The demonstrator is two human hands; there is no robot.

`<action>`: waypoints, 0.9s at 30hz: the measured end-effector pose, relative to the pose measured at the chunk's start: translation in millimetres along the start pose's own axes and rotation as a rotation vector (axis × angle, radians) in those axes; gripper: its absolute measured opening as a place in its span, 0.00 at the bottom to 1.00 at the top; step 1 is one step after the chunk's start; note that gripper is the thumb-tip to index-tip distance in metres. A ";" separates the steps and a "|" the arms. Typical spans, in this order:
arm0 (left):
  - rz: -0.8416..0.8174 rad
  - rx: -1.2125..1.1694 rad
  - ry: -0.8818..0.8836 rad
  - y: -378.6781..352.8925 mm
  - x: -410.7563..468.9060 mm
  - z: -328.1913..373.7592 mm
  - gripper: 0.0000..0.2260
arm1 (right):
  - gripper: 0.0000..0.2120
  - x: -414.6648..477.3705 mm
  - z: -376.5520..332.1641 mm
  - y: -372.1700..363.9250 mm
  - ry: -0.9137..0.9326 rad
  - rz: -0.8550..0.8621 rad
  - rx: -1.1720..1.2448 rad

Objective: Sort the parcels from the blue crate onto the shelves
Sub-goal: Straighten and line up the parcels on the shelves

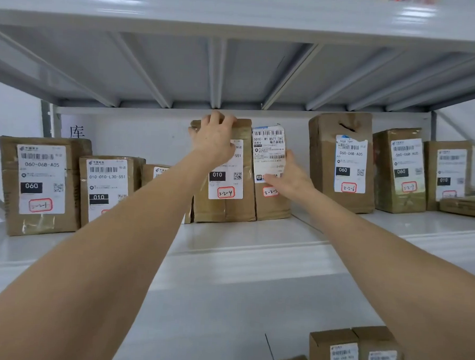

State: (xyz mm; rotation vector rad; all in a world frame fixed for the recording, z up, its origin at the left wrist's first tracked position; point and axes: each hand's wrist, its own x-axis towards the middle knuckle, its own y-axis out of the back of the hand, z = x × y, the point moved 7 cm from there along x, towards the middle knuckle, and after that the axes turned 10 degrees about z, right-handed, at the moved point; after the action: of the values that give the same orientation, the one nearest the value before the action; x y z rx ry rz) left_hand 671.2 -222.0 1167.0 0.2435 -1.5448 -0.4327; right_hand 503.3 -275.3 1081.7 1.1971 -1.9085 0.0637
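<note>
On the middle shelf (255, 236), centre of the row: two upright parcels standing side by side and touching.

Item 1: brown paper-wrapped parcel tagged 3-2-4 (237, 207). The left hand (213, 142) grips its top edge, fingers curled over the back.

Item 2: narrower parcel with the 501E label (273, 206). The right hand (291, 177) lies along its right edge with the thumb across the label. Whether the fingers wrap behind it cannot be told.

Handling, judged: both are taped cartons, likely stiff and fairly light. The tape and glossy labels may be slick, and the tall narrow shape makes them prone to tipping. They are best held by the top edge and one side, or by opposite side faces, not by the label.

Neighbours: parcel tagged 3-2-6 (342, 157) stands near on the right, with a gap between. The blue crate is not in view.
</note>
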 end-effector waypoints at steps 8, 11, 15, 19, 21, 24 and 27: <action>0.193 0.009 -0.206 16.1 -8.7 54.6 0.25 | 0.40 -9.8 -3.1 39.9 0.266 0.128 -0.530; 0.180 -0.040 -0.268 6.9 -13.4 108.1 0.24 | 0.38 -5.8 20.6 74.3 0.262 0.171 -0.608; 0.054 -0.045 -0.266 -21.1 -18.4 179.5 0.26 | 0.40 0.6 66.3 133.2 0.235 0.185 -0.687; -0.044 -0.049 -0.166 -45.9 -17.6 237.5 0.27 | 0.41 12.9 116.8 187.6 0.184 0.148 -0.656; -0.090 -0.026 -0.140 -57.2 -18.0 263.0 0.28 | 0.40 22.2 141.9 210.2 0.160 0.151 -0.678; -0.130 0.019 -0.139 -70.2 -17.4 290.6 0.30 | 0.41 34.5 169.3 226.9 0.146 0.156 -0.668; -0.124 0.079 -0.126 -75.8 -7.0 297.5 0.32 | 0.43 48.8 178.7 222.8 0.151 0.143 -0.621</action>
State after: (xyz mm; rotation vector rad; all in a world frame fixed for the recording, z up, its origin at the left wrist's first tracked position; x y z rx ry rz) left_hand 367.2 -252.6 1135.9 0.3809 -1.6776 -0.4931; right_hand 213.6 -270.7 1085.5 0.6182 -1.6953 -0.3312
